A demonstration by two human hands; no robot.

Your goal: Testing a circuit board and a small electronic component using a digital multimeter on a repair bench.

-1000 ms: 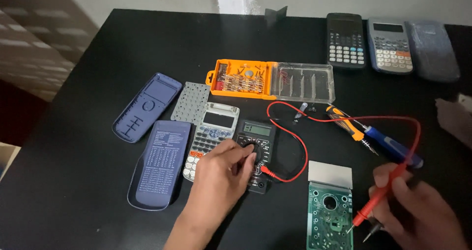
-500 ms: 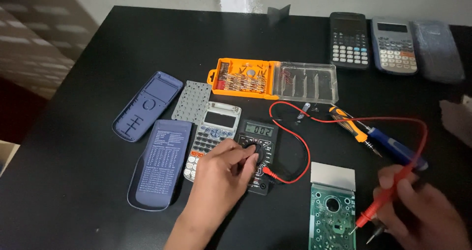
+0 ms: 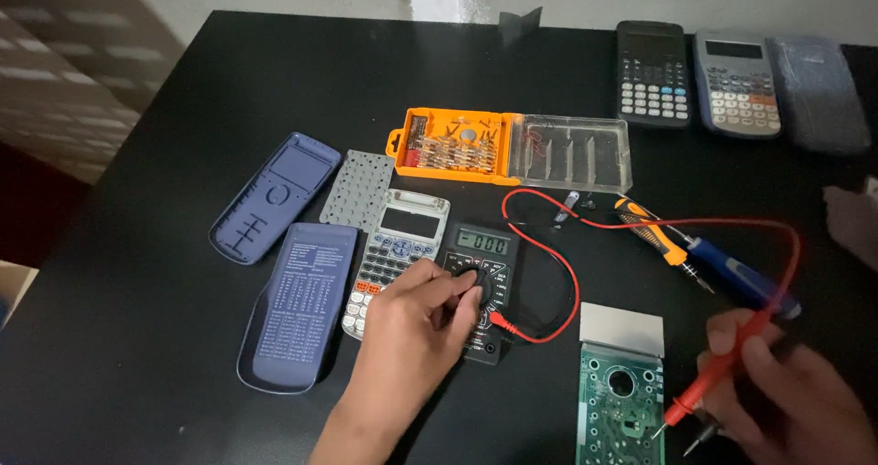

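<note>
My left hand (image 3: 416, 323) pinches the round knob of the small black meter (image 3: 477, 287), which lies on the black table (image 3: 274, 81) beside a grey calculator (image 3: 395, 256). My right hand (image 3: 786, 401) grips a red probe (image 3: 713, 378) over the green board (image 3: 620, 408).

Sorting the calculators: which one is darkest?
The black calculator at the table's far edge; the two others have pale grey faces.

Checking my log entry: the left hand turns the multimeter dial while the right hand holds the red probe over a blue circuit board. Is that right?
Not quite. In the head view the circuit board is green, not blue. The rest stands: the left hand is on the multimeter dial and the right hand holds the red probe over the board.
</note>
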